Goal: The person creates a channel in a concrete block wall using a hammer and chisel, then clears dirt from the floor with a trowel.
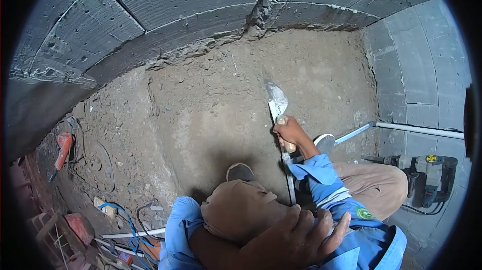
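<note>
Two hands in view | your right hand (290, 133) grips the trowel (276, 100) | your left hand (297, 231) rests open-fingered on your blue sleeve (329, 189)

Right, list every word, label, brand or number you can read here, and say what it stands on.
No text here can be read.
On the hammer drill, a yellow badge: too small to read.
On the blue sleeve, a green patch: blurred, unreadable.
On the trowel in the right hand: no marking shows.
</note>
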`<state>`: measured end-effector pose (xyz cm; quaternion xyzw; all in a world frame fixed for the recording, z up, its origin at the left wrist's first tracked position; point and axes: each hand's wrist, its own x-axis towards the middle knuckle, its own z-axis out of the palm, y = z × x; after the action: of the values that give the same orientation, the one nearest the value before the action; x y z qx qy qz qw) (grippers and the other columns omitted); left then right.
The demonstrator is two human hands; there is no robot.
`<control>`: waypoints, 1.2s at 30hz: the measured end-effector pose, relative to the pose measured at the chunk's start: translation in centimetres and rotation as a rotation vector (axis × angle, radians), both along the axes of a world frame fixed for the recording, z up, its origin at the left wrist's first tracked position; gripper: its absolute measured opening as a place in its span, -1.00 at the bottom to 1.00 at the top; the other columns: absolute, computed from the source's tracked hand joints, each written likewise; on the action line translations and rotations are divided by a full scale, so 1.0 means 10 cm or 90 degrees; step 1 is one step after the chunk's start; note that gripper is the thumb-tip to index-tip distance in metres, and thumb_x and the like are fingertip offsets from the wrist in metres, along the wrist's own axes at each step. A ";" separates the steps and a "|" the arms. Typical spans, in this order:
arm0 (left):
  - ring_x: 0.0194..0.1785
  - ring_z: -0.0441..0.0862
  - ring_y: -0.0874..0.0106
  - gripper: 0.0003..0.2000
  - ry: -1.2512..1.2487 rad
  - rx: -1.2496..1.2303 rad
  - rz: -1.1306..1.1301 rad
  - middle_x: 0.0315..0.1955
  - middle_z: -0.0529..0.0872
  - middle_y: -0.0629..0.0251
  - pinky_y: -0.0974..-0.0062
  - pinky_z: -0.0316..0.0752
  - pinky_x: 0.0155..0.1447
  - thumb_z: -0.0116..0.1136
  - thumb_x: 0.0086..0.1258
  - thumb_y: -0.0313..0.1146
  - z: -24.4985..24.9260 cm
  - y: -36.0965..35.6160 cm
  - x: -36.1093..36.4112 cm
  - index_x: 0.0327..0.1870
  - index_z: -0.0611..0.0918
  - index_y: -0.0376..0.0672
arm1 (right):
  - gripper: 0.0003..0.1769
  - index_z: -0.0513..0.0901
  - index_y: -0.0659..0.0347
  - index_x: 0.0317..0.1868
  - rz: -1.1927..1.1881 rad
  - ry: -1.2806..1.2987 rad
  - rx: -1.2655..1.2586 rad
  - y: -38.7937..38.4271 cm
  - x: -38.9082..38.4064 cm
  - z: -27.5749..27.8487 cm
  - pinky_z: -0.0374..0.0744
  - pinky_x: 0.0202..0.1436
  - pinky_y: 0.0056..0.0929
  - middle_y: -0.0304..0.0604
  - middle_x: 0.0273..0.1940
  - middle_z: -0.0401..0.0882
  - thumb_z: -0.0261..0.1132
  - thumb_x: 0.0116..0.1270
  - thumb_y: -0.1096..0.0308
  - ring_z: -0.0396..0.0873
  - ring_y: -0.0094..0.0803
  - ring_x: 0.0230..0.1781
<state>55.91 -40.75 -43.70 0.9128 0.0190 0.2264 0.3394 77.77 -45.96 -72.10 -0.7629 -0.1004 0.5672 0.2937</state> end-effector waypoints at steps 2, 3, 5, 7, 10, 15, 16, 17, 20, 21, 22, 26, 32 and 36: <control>-0.34 0.57 0.44 -0.60 -0.014 0.068 0.042 -0.29 0.57 0.29 0.49 0.54 -0.19 0.03 0.37 -0.30 -0.03 -0.06 0.03 0.22 0.48 -0.15 | -0.85 0.48 0.28 -0.30 0.013 0.014 0.017 -0.09 0.06 0.05 0.42 -0.70 -0.36 -0.21 -0.63 0.45 0.28 0.15 0.46 0.46 -0.44 -0.76; -0.32 0.57 0.43 -0.61 -0.020 0.103 0.066 -0.29 0.56 0.27 0.46 0.55 -0.17 0.02 0.38 -0.30 -0.04 -0.08 0.01 0.23 0.47 -0.11 | -0.86 0.48 0.29 -0.31 0.012 -0.016 0.046 -0.15 0.05 0.02 0.43 -0.69 -0.37 -0.20 -0.63 0.46 0.27 0.15 0.46 0.47 -0.43 -0.75; -0.29 0.58 0.40 -0.61 0.024 0.159 0.032 -0.28 0.55 0.25 0.45 0.56 -0.14 -0.01 0.41 -0.29 0.08 0.01 0.00 0.24 0.44 -0.08 | -0.85 0.49 0.30 -0.31 0.033 -0.157 0.059 -0.18 0.00 -0.01 0.44 -0.66 -0.38 -0.17 -0.61 0.50 0.28 0.14 0.46 0.50 -0.40 -0.73; -0.28 0.58 0.39 -0.61 0.081 0.179 -0.028 -0.28 0.55 0.24 0.46 0.55 -0.14 -0.02 0.41 -0.29 0.12 0.08 -0.01 0.26 0.43 -0.08 | -0.85 0.49 0.30 -0.30 0.045 -0.175 0.046 -0.12 -0.01 -0.04 0.44 -0.66 -0.37 -0.15 -0.62 0.51 0.28 0.14 0.46 0.51 -0.38 -0.72; -0.26 0.60 0.37 -0.60 0.091 0.170 -0.087 -0.26 0.57 0.21 0.46 0.55 -0.14 -0.02 0.41 -0.28 0.15 0.08 0.00 0.26 0.44 -0.08 | -0.85 0.51 0.32 -0.30 0.015 -0.085 -0.005 0.11 0.00 -0.02 0.44 -0.70 -0.35 -0.15 -0.63 0.50 0.26 0.14 0.47 0.51 -0.37 -0.73; -0.34 0.58 0.42 -0.61 0.100 0.052 -0.031 -0.27 0.58 0.27 0.48 0.52 -0.20 -0.01 0.41 -0.28 0.15 0.01 0.00 0.22 0.50 -0.18 | -0.88 0.49 0.29 -0.32 0.020 0.014 0.121 0.56 0.15 0.24 0.43 -0.72 -0.39 -0.18 -0.60 0.50 0.26 0.18 0.46 0.46 -0.44 -0.75; -0.36 0.57 0.44 -0.61 0.103 0.014 -0.022 -0.28 0.57 0.29 0.49 0.50 -0.22 -0.01 0.42 -0.28 0.14 0.00 0.01 0.21 0.51 -0.21 | -0.87 0.48 0.28 -0.31 0.026 0.057 0.200 0.63 0.16 0.30 0.42 -0.72 -0.42 -0.19 -0.58 0.50 0.26 0.18 0.46 0.44 -0.47 -0.76; -0.32 0.59 0.40 -0.61 0.113 0.075 -0.028 -0.24 0.58 0.23 0.46 0.53 -0.19 -0.01 0.41 -0.28 0.16 0.00 0.02 0.23 0.48 -0.15 | -0.75 0.52 0.34 -0.18 0.121 -0.029 0.165 0.71 0.19 0.35 0.57 -0.49 -0.30 -0.02 -0.46 0.60 0.29 0.16 0.40 0.60 -0.26 -0.60; -0.29 0.60 0.36 -0.60 0.091 0.158 -0.024 -0.21 0.59 0.16 0.41 0.55 -0.16 0.00 0.39 -0.27 0.13 -0.03 0.02 0.25 0.45 -0.08 | -0.61 0.54 0.38 -0.05 0.197 -0.379 0.095 0.72 0.23 0.07 0.62 -0.14 -0.19 0.18 -0.26 0.67 0.28 0.14 0.34 0.69 -0.01 -0.27; -0.29 0.60 0.36 -0.60 0.075 0.161 -0.012 -0.21 0.58 0.17 0.40 0.56 -0.17 0.01 0.39 -0.27 0.08 -0.07 0.01 0.25 0.45 -0.08 | -0.55 0.55 0.40 0.00 0.193 -0.374 -0.007 0.69 0.25 0.06 0.52 0.11 -0.13 0.26 -0.09 0.64 0.26 0.12 0.31 0.59 0.14 0.03; -0.30 0.59 0.37 -0.60 0.062 0.161 0.002 -0.21 0.58 0.17 0.39 0.56 -0.18 0.01 0.40 -0.27 0.03 -0.12 -0.01 0.25 0.45 -0.08 | -0.55 0.55 0.40 0.00 0.200 -0.375 -0.005 0.67 0.28 -0.05 0.52 0.11 -0.13 0.26 -0.09 0.64 0.26 0.12 0.31 0.59 0.14 0.03; -0.30 0.59 0.38 -0.60 0.045 0.189 0.015 -0.20 0.57 0.19 0.36 0.56 -0.17 0.01 0.41 -0.27 0.06 -0.06 -0.04 0.25 0.44 -0.07 | -0.65 0.56 0.47 -0.14 0.123 -0.230 -0.046 0.74 0.17 -0.22 0.62 -0.20 -0.17 0.22 -0.30 0.66 0.22 0.11 0.37 0.69 -0.02 -0.30; -0.30 0.57 0.40 -0.61 0.020 0.141 0.015 -0.23 0.56 0.25 0.42 0.52 -0.16 -0.02 0.42 -0.25 0.04 -0.09 -0.02 0.23 0.49 -0.15 | -0.73 0.54 0.40 -0.20 0.117 -0.248 0.062 0.62 0.12 0.17 0.58 -0.42 -0.20 0.06 -0.48 0.63 0.22 0.11 0.41 0.65 -0.20 -0.55; -0.32 0.57 0.41 -0.61 0.070 0.094 -0.037 -0.29 0.56 0.29 0.49 0.50 -0.19 -0.05 0.43 -0.25 0.08 -0.05 -0.02 0.21 0.52 -0.20 | -0.66 0.55 0.28 -0.07 0.039 -0.427 0.087 0.17 -0.05 0.12 0.59 -0.25 -0.08 0.16 -0.37 0.66 0.26 0.14 0.32 0.68 0.05 -0.34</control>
<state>55.68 -41.23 -42.92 0.9466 -0.0054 0.1665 0.2759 77.24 -44.27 -70.91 -0.8820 -0.2517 0.2856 0.2777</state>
